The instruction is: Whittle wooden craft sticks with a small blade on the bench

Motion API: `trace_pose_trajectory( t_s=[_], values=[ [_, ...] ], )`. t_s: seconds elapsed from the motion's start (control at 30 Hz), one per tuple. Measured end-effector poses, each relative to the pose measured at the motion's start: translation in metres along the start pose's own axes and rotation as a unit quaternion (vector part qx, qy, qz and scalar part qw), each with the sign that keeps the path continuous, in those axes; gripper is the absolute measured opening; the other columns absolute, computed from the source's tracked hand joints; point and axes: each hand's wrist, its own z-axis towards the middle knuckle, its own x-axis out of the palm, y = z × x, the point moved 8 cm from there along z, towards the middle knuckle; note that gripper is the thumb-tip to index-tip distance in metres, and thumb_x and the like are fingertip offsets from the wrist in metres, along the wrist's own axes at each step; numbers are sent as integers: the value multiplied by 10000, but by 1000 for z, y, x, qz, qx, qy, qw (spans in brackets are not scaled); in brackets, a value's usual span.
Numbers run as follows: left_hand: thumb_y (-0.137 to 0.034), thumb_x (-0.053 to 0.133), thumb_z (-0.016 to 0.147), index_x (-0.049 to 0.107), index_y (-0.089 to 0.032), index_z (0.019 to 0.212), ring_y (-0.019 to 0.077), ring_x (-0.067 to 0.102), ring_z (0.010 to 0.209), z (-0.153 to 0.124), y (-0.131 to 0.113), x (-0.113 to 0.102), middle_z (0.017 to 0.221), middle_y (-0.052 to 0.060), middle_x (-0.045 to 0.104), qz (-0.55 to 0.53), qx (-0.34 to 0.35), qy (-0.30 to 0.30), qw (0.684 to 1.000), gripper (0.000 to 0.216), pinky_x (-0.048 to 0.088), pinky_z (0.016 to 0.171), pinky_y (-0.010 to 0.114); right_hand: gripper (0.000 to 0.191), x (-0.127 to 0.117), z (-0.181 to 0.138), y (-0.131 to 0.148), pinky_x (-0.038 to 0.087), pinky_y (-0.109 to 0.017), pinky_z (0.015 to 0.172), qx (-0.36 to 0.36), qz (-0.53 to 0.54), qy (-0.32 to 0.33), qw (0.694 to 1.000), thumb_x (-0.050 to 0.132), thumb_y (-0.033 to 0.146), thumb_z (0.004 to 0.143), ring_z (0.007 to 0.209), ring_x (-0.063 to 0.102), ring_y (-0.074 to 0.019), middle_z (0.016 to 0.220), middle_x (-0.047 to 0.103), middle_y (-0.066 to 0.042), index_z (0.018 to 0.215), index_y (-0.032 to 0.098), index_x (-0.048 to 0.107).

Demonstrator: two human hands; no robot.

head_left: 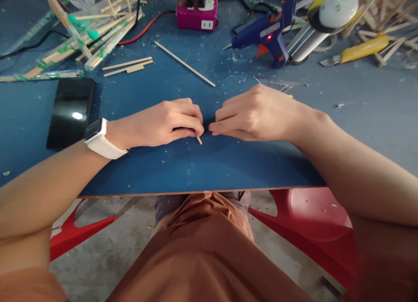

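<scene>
My left hand (pixel 183 121), a white-strapped watch (pixel 106 144) on its wrist, rests low over the blue table with its fingers closed. A short end of a thin wooden stick (pixel 199 140) pokes out below its fingertips. Just to the right, my right hand (pixel 244 117) is pinched shut, its fingertips nearly meeting the left ones. A small dark patch shows between the hands; what the right fingers hold is hidden. Beyond them lies a long wooden stick (pixel 184 63), slanted. Two shorter sticks (pixel 128 67) lie to its left, one with a small wooden piece against it.
A black phone (pixel 69 115) lies at left. Toward the back are bagged wooden sticks (pixel 94 36), a magenta power adapter (pixel 197 15), a blue glue gun (pixel 257 34) with a red light, a silver cylinder (pixel 307 41) and a yellow-handled cutter (pixel 364 49). A clear set square (pixel 276 84) is partly covered.
</scene>
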Motion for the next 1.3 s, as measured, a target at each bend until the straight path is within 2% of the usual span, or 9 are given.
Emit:
trace_pose_trajectory(
  t_s=[0.17,0.37,0.7,0.93,1.13,1.3],
  values=[
    [-490,621,1382,965,-328,1255,268,831,1197,-2,-1,2,1281,74,891,18,4,3,1000,401,696,1149,440,430,-4,-4,-3,397,-364,759,-10,4,-26,1000,471,333,1400,890,698,-165,1022,775,-29,1274,208,863],
    [-466,656,1374,977,-334,1261,272,835,1216,-1,-2,0,1283,66,910,-5,9,-6,1000,365,684,1142,430,490,-1,-1,1,372,-367,749,-12,6,-22,1000,434,322,1412,902,714,-160,1061,822,-47,1220,194,867],
    [-459,695,1357,995,-336,1232,278,856,1240,-1,0,-2,1296,65,929,-14,-1,-10,1000,347,697,1159,439,525,1,2,4,346,-381,747,-2,-6,-3,1000,391,308,1416,879,667,-163,1013,753,-34,1165,190,836],
    [-430,656,1364,980,-309,1234,287,868,1275,1,0,-1,1358,82,950,14,16,-4,1000,369,686,1164,433,515,4,9,12,330,-389,720,-8,-23,0,1000,384,254,1406,897,675,-161,1038,772,-37,1171,182,837],
    [-456,642,1370,970,-330,1242,280,870,1308,2,3,0,1361,62,949,18,14,4,1000,374,663,1180,405,545,0,5,6,309,-391,715,-2,-17,22,1000,372,265,1407,804,621,-148,962,710,-20,1088,186,807],
    [-415,674,1357,963,-311,1240,276,875,1320,1,3,0,1367,70,948,17,9,-6,1000,328,652,1169,387,505,1,1,2,329,-385,725,2,-13,5,1000,428,286,1403,827,655,-156,970,727,-22,1136,194,846]
  ],
)
